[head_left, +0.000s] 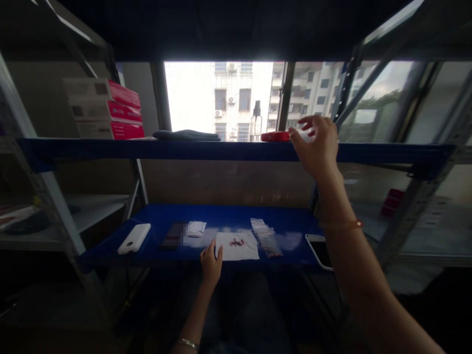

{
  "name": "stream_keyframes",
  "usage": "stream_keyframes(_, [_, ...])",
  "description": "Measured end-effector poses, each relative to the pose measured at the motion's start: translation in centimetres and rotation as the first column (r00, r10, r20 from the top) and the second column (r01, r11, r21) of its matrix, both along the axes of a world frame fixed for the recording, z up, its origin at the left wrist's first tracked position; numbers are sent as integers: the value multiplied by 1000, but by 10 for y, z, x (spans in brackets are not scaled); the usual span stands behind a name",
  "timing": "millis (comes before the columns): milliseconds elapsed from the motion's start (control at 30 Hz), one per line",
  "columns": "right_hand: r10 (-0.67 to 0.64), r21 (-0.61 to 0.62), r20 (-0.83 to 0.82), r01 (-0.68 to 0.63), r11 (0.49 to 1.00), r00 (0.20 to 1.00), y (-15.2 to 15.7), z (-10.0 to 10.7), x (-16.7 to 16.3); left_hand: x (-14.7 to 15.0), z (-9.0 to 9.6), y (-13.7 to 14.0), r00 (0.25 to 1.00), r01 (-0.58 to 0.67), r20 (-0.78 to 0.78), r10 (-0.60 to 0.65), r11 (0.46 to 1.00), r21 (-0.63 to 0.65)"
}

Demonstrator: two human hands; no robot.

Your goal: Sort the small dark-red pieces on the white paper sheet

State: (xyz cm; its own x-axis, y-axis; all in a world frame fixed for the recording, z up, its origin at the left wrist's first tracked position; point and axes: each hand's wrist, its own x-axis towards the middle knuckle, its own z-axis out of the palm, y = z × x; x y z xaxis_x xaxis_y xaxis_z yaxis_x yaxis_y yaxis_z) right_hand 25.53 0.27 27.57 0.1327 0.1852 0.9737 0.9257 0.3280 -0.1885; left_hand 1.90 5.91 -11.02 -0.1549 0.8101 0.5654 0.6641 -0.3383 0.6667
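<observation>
My right hand [317,142] is raised at the upper blue shelf, fingers curved and spread apart. Its thumb tip is right by the end of a flat red ring-like object [275,136] lying on that shelf; whether they touch I cannot tell. Down on the lower blue shelf, my left hand [211,265] rests at the left edge of a white cloth [239,253], thumb and fingers apart. Small dark and red pieces [237,242] lie in a cluster on the cloth. Just right of it is a clear plastic zip bag [267,238] with small contents.
A white folded packet [196,228], a dark flat item [174,236] and a white power-bank-like device [134,238] lie to the left. A phone [319,251] lies at right. Above are a spray bottle [256,123], dark folded cloth [186,135] and stacked boxes [125,112].
</observation>
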Motion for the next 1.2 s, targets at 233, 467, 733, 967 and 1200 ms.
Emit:
stream_keyframes(233, [12, -615, 87, 45, 787, 996, 50, 54, 11, -3, 0, 3, 993, 20, 113, -22, 1000, 22])
stream_keyframes(467, [-49, -669, 18, 48, 742, 999, 63, 48, 7, -7, 5, -1, 965, 76, 250, -80, 997, 25])
stream_keyframes(733, [-56, 11, -240, 61, 998, 969, -1, -11, 7, -5, 31, -20, 886, 45, 462, -42, 999, 4])
stream_keyframes(967, [396, -246, -494, -561, 790, 774, -91, -203, -6, 20, 91, -87, 542, 643, 729, -418, 765, -40])
stream_keyframes(1200, [426, -409, -799, -903, 134, 425, -102, -308, -46, 35, 65, -134, 362, 854, 893, -267, 480, -202])
